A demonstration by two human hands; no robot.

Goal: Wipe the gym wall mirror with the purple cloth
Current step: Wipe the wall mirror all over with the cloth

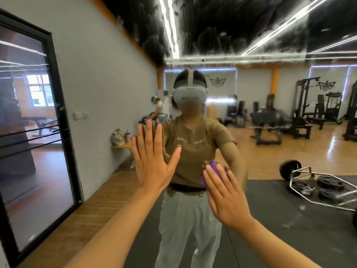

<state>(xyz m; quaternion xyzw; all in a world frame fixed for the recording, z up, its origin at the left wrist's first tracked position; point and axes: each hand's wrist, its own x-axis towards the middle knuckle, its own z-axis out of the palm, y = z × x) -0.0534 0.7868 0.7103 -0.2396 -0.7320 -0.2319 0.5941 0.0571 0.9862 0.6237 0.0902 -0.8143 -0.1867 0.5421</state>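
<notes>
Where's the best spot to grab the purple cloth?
Grab the bunched edge of the purple cloth that sticks out past the right hand's fingertips, coming from the top left. The flat hand presses the rest against the mirror, so only that edge is free.

Two hands (152,163) are showing against one mirror (270,151), one purple cloth (209,172) is showing, and one barbell frame (316,188) is lying reflected.
</notes>
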